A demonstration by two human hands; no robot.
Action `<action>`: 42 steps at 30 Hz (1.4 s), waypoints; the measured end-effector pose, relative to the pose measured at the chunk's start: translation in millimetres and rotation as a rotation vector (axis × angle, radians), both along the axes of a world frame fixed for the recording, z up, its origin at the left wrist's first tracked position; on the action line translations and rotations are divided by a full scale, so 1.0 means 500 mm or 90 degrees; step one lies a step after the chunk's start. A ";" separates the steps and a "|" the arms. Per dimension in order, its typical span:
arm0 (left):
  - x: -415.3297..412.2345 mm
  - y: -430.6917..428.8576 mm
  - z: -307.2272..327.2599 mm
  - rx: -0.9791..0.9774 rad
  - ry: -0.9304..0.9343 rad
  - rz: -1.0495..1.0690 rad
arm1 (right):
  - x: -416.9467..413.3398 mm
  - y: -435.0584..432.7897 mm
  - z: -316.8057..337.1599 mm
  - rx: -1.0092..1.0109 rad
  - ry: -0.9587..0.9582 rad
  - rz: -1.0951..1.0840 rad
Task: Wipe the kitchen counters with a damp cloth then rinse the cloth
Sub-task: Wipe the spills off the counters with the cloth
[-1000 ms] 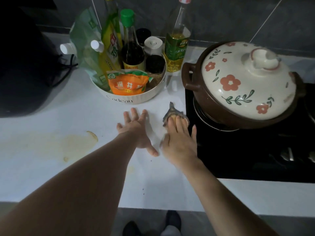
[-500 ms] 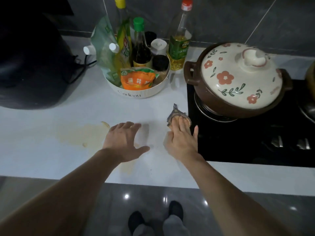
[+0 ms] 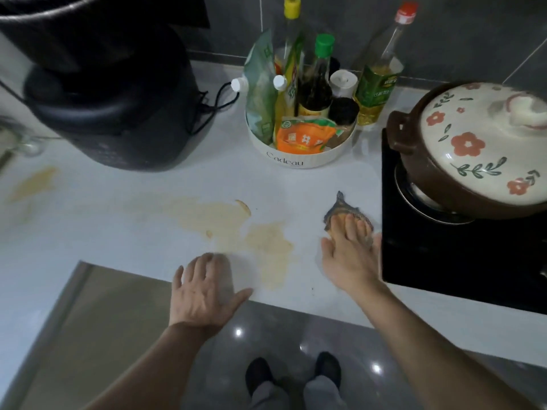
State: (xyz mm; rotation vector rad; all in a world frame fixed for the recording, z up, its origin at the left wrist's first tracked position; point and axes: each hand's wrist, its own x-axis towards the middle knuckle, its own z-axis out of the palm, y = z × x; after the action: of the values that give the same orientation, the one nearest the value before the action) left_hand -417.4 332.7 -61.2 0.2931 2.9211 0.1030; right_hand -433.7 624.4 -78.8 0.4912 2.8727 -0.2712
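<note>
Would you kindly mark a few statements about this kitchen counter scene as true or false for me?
1. The right hand presses flat on the cloth. True.
2. The cloth lies on the yellowish stain. False: it lies to the right of the stain, beside the stove.
3. The pot on the stove has its lid on. True.
4. The left hand holds a bottle. False: it holds nothing, at the front edge of the counter.
5. The orange packet sits in the round tray. True.
</note>
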 end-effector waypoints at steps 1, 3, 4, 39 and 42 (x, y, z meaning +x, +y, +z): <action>0.002 0.002 -0.008 -0.009 -0.027 0.024 | 0.049 -0.029 0.001 -0.015 0.005 0.023; 0.005 0.003 -0.019 -0.024 -0.063 0.038 | 0.152 -0.068 0.011 -0.030 -0.002 0.056; 0.005 0.001 -0.021 -0.023 -0.060 0.034 | 0.183 -0.075 0.013 -0.025 -0.021 0.064; -0.003 -0.003 -0.001 0.020 -0.057 0.043 | 0.164 0.037 0.057 -0.246 0.019 0.226; -0.002 -0.006 -0.003 0.018 -0.054 0.037 | 0.183 0.051 0.044 -0.216 0.003 0.231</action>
State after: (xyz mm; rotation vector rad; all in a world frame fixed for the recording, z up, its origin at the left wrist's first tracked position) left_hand -418.6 329.9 -62.7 0.2019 2.8458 0.1612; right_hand -342.1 649.8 -56.8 -0.0904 2.7661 -0.6754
